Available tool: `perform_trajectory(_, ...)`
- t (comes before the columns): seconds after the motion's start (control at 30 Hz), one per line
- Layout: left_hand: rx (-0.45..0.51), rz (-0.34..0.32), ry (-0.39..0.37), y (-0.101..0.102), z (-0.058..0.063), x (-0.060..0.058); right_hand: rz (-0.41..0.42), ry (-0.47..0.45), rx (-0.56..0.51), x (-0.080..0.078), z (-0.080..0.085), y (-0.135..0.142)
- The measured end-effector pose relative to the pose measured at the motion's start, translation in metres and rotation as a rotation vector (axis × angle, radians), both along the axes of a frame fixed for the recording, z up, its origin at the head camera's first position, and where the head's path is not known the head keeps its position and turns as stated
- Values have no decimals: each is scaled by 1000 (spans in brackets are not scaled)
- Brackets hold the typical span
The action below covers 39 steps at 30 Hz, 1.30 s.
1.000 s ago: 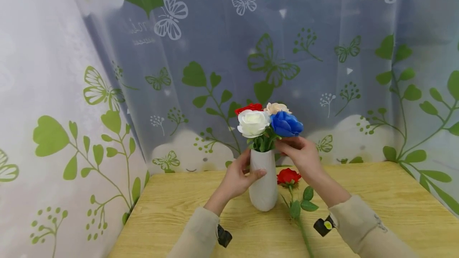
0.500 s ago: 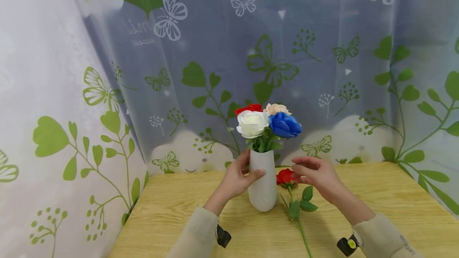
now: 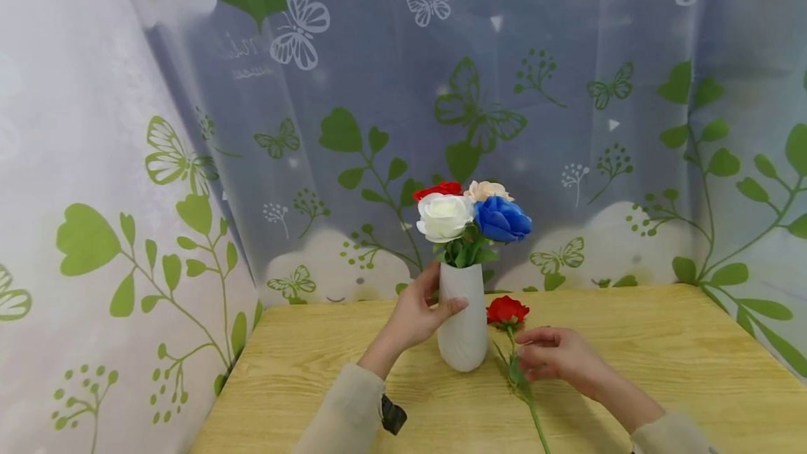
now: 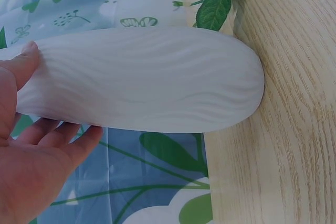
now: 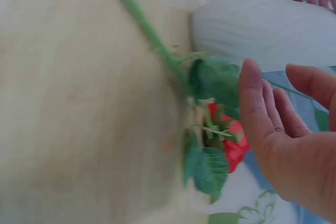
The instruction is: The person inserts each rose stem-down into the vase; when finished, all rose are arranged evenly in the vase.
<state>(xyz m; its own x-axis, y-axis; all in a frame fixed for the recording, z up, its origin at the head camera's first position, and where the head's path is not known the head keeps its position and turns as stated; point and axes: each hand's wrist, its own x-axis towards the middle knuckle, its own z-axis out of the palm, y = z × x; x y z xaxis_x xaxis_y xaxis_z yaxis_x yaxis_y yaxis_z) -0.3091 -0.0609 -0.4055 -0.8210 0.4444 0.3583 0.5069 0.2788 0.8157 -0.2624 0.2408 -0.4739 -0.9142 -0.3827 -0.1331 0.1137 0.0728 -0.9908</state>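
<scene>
My left hand (image 3: pixel 412 314) grips a white ridged vase (image 3: pixel 462 345) upright on the table, thumb across its front and fingers behind. In the left wrist view the thumb and fingers of that hand (image 4: pixel 39 169) bracket the vase (image 4: pixel 157 80). Out of its mouth rise a white rose (image 3: pixel 445 218), a blue rose (image 3: pixel 503 220), a cream rose (image 3: pixel 490 191) and a red rose (image 3: pixel 436 192). A second red rose (image 3: pixel 507 310) lies right of the vase. Over its leaves, my right hand (image 3: pixel 564 361) hangs with loosely bent fingers, holding nothing; the right wrist view shows thumb and fingers (image 5: pixel 254 103) apart.
The wood-grain table (image 3: pixel 315 363) meets a patterned curtain (image 3: pixel 378 90) just behind the vase. More of the same printed cloth (image 3: pixel 82 160) hangs along the left side. The loose rose's stem (image 3: pixel 537 422) runs toward the table's near side.
My right hand has left the blue rose's stem at the vase mouth, moving right and down to the leaves of the lying red rose. My left hand has stayed on the vase.
</scene>
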Motion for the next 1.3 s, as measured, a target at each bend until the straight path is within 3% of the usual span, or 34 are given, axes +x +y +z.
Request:
perform_trajectory(0.33, -8, 2, -15, 0, -3, 0, -9, -59, 103, 2, -32, 4)
perform_trajectory(0.57, -7, 3, -14, -1, -3, 0, -68, -37, 167, 2, -34, -4)
perform_trajectory(1.03, 4, 5, -20, -1, -4, 0, -250, 57, 474, -1, -31, -31)
perform_trajectory(1.3, 11, 1, -18, 0, -1, -1, -264, 89, 529, -5, -32, -36)
